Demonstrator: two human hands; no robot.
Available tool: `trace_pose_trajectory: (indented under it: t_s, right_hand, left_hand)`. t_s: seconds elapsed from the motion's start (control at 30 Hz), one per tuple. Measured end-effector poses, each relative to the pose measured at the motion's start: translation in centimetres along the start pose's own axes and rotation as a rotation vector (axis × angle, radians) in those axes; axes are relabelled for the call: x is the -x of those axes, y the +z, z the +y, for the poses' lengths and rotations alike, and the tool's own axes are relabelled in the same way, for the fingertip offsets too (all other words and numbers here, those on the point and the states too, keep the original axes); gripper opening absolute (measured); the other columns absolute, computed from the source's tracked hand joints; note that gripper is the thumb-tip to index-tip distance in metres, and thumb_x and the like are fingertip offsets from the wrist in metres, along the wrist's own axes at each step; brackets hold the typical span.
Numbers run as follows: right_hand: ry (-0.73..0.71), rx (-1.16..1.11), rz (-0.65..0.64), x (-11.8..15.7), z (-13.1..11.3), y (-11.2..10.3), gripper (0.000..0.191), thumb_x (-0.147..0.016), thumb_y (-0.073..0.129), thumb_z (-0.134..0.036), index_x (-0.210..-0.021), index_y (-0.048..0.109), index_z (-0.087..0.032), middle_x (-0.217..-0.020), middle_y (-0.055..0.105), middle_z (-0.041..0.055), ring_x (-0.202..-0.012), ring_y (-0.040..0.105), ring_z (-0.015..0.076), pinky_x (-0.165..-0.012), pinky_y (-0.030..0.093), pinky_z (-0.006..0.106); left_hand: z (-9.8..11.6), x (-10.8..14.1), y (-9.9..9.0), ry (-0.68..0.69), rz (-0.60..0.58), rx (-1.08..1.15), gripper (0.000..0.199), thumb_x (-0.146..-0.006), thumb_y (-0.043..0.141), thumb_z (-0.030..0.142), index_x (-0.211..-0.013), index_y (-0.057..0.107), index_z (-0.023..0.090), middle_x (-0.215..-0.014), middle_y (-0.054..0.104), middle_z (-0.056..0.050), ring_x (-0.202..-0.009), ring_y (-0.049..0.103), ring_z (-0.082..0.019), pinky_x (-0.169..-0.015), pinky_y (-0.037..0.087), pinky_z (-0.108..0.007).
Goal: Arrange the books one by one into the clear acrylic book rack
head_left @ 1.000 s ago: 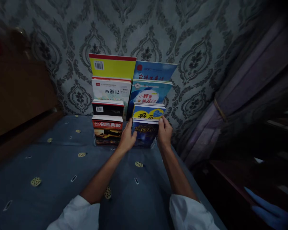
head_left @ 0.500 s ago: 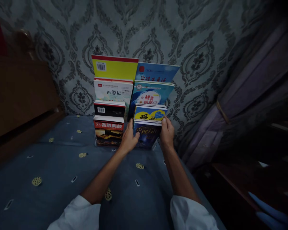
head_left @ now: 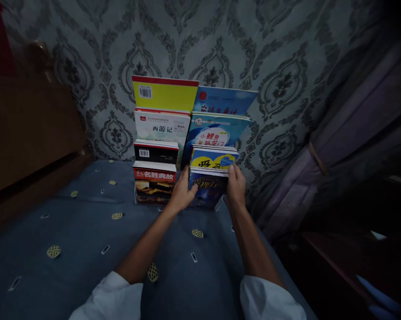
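Observation:
A tiered set of upright books stands in two columns against the wall. In the front row on the right are dark blue books (head_left: 207, 191), pressed between my two hands. My left hand (head_left: 183, 191) holds their left edge, thumb on the front cover and fingers hidden down the gap between columns. Along the right edge, my right hand (head_left: 236, 186) grips with its thumb near the top corner. Just behind stands a yellow and blue book (head_left: 216, 156). To the left of my left hand is a red book with a landscape cover (head_left: 154, 182).
Behind, a white book (head_left: 162, 126), a yellow book (head_left: 167, 94), a black book (head_left: 156, 153) and blue picture books (head_left: 220, 126) rise in steps. Wooden furniture (head_left: 30, 133) stands left, a tied curtain (head_left: 296, 178) right. Blue patterned bedding (head_left: 87, 240) lies underneath.
The whole view has shifted slightly, so the books and both hands appear a little further right. My hands keep the same hold on the dark blue books.

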State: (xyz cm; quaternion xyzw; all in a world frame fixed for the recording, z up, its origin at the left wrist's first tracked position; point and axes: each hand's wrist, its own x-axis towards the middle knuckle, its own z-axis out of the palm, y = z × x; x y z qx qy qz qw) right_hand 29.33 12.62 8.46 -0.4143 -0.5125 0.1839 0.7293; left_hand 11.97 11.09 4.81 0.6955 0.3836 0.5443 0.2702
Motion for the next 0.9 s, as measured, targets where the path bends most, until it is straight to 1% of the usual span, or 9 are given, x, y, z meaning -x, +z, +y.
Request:
trace_pose_trajectory:
  t_s: [0.17,0.27,0.4,0.53,0.6,0.73,0.83,0.9]
  right_hand:
    - [0.004,0.017,0.005,0.0,-0.2,0.0,0.054,-0.085,0.056,-0.057,-0.117,0.07,-0.016,-0.121,0.071,0.0112,-0.113,0.064,0.0264,-0.106,0.045,0.047]
    - [-0.004,0.041,0.02,0.1,-0.3,0.0,0.054,-0.085,0.056,-0.056,-0.117,0.07,-0.015,-0.122,0.071,0.0114,-0.114,0.064,0.0265,-0.107,0.045,0.047]
    - [-0.015,0.056,0.023,0.1,-0.3,0.0,0.055,-0.085,0.056,-0.056,-0.119,0.069,-0.015,-0.124,0.07,0.0117,-0.115,0.063,0.0263,-0.108,0.044,0.046]
    - [-0.017,0.074,0.021,0.0,-0.2,0.1,0.057,-0.086,0.054,-0.058,-0.121,0.069,-0.016,-0.127,0.069,0.0121,-0.119,0.061,0.0261,-0.11,0.042,0.045]
    - [-0.02,0.083,0.03,0.1,-0.2,0.0,0.058,-0.086,0.053,-0.059,-0.122,0.068,-0.016,-0.129,0.068,0.0119,-0.122,0.06,0.0261,-0.111,0.042,0.046]
    - [-0.017,0.074,0.023,0.3,0.2,-0.1,0.059,-0.085,0.054,-0.059,-0.121,0.068,-0.015,-0.128,0.069,0.0124,-0.124,0.059,0.0273,-0.111,0.041,0.048]
    - [0.011,0.05,0.014,-0.2,0.6,0.2,0.059,-0.085,0.053,-0.061,-0.12,0.068,-0.015,-0.126,0.069,0.0125,-0.12,0.061,0.0293,-0.109,0.043,0.051]
    - [-0.024,0.069,0.02,-1.0,0.8,0.2,0.057,-0.087,0.051,-0.061,-0.121,0.068,-0.018,-0.125,0.069,0.0109,-0.121,0.061,0.0298,-0.108,0.043,0.053]
  left_hand:
    - [0.0,0.1,0.2,0.023,0.022,0.016,0.08,-0.082,0.057,0.024,-0.155,0.026,0.011,-0.162,0.03,-0.015,-0.151,0.027,-0.027,-0.125,0.02,-0.044]
    - [0.0,0.2,0.2,0.028,0.024,0.005,0.08,-0.082,0.056,0.024,-0.155,0.026,0.01,-0.161,0.03,-0.016,-0.15,0.028,-0.027,-0.125,0.02,-0.044]
    - [0.0,0.2,0.1,0.023,0.02,-0.003,0.081,-0.081,0.057,0.023,-0.155,0.025,0.012,-0.162,0.03,-0.015,-0.15,0.028,-0.028,-0.125,0.02,-0.045]
    - [0.1,0.3,0.1,0.007,0.004,-0.011,0.081,-0.083,0.056,0.024,-0.156,0.023,0.01,-0.162,0.028,-0.017,-0.15,0.028,-0.028,-0.125,0.019,-0.045]
    - [0.2,0.3,0.1,0.001,0.006,0.002,0.082,-0.082,0.056,0.024,-0.156,0.023,0.01,-0.162,0.028,-0.017,-0.15,0.027,-0.027,-0.125,0.019,-0.044]
    - [0.4,0.4,0.0,-0.009,0.026,0.021,0.082,-0.08,0.057,0.023,-0.156,0.026,0.016,-0.162,0.031,-0.012,-0.15,0.028,-0.026,-0.126,0.02,-0.046]
    - [0.8,0.6,0.0,-0.017,0.002,-0.023,0.084,-0.08,0.058,0.024,-0.156,0.024,0.014,-0.162,0.031,-0.014,-0.149,0.03,-0.028,-0.125,0.023,-0.046]
    - [1.3,1.1,-0.1,-0.029,-0.013,-0.066,0.085,-0.081,0.058,0.026,-0.157,0.02,0.013,-0.162,0.029,-0.014,-0.15,0.029,-0.029,-0.124,0.025,-0.046]
